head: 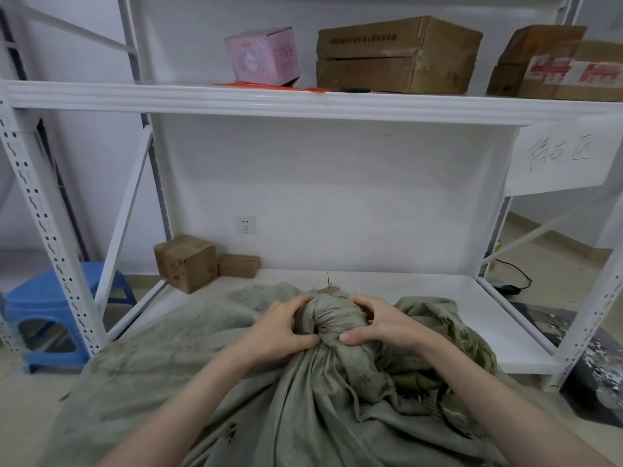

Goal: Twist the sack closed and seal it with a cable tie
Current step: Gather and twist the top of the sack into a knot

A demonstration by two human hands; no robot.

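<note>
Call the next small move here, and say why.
Probably keep the right hand clamped on the sack neck and free the left hand to reach for the orange cable ties on the upper shelf. Both hands grip the gathered neck and no tie shows around it. The ties lie above and to its left, and releasing both hands would likely loosen the bunch.

left hand [279,326]: fingers curled round sack neck [328,315], thumb low | right hand [377,326]: curled round opposite side, thumb at base | forearms: bare, converging forward
</note>
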